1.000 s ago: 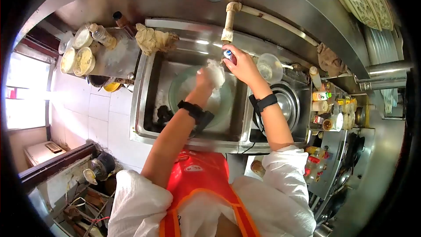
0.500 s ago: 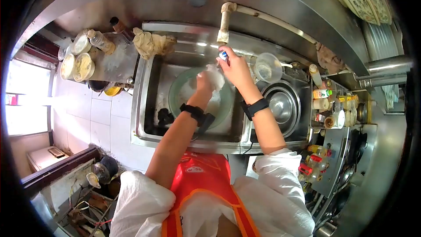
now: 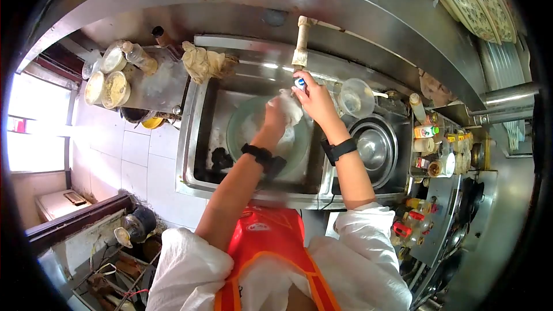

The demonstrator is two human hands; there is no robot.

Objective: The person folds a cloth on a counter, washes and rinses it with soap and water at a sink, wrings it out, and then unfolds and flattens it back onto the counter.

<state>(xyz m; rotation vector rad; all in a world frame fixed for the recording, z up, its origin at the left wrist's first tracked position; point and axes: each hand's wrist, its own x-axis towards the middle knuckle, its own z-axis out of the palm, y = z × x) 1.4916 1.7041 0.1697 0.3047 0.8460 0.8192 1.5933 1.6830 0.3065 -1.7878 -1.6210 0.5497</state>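
My left hand [image 3: 275,116] is closed on a crumpled white cloth [image 3: 292,110], just under the tap and above the pale green basin [image 3: 232,129]. Whitish, cloudy water shows in that basin, which stands in the left sink bowl. Around the blue-and-white tap handle [image 3: 299,83], at the lower end of the wall pipe [image 3: 300,50], the thumb and fingers of my right hand [image 3: 318,103] are closed. Whether water runs from the tap cannot be made out.
Metal bowls [image 3: 377,145] sit in the right sink bowl, beside a clear plastic tub [image 3: 357,99]. A beige rag [image 3: 203,62] hangs at the sink's back left corner. Bottles and jars [image 3: 425,132] line the right side; lidded tubs [image 3: 116,89] stand at left.
The whole view has shifted slightly right and down. My right hand stays at the tap handle, and my left hand still holds the cloth, its shape a little changed.
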